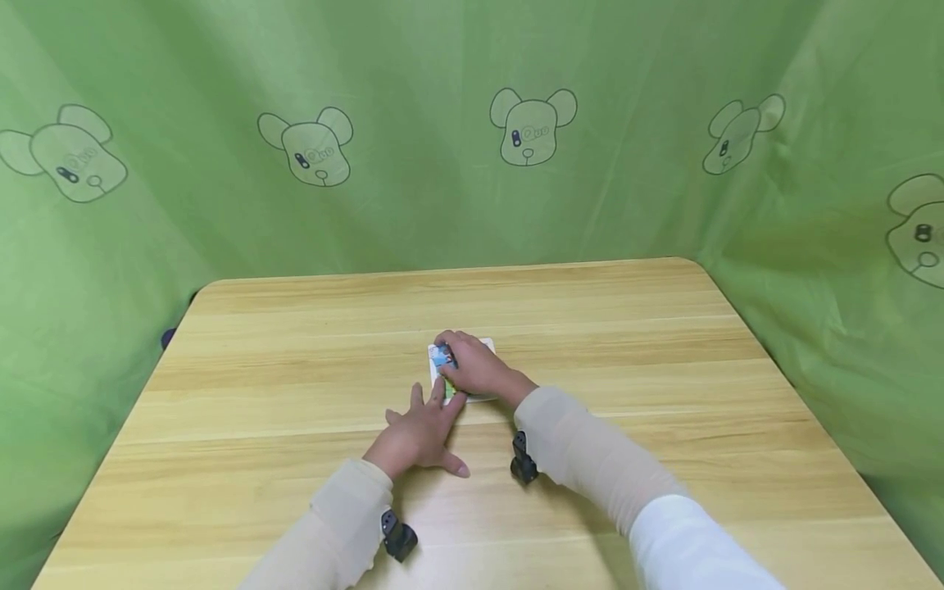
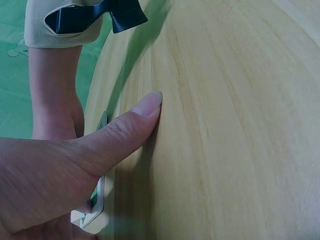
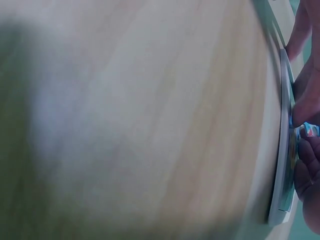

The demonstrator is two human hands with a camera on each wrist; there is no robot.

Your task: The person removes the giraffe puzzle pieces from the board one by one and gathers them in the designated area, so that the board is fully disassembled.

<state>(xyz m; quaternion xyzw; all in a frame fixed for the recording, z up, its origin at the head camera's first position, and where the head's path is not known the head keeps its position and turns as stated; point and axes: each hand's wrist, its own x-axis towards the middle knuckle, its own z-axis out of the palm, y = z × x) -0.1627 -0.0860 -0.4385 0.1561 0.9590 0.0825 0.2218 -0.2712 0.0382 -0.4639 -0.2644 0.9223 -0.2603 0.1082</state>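
Note:
A flat, white-rimmed picture board [image 1: 488, 345] lies on the table, its coloured face partly hidden by both hands. My right hand [image 1: 472, 365] is over it with curled fingers, and seems to pinch a small blue-and-red picture piece [image 3: 311, 130] standing above the board's face; the fingers hide most of that piece. My left hand [image 1: 420, 430] is spread flat, its straight fingertips touching the board's near left corner. In the left wrist view its thumb [image 2: 122, 130] sticks out over bare wood, away from the board.
The wooden table [image 1: 295, 344] stretches out on all sides of the board. Behind and beside it hang green curtains [image 1: 413, 164] with bear-head prints. Each sleeve carries a small black camera [image 1: 398, 537] at the wrist.

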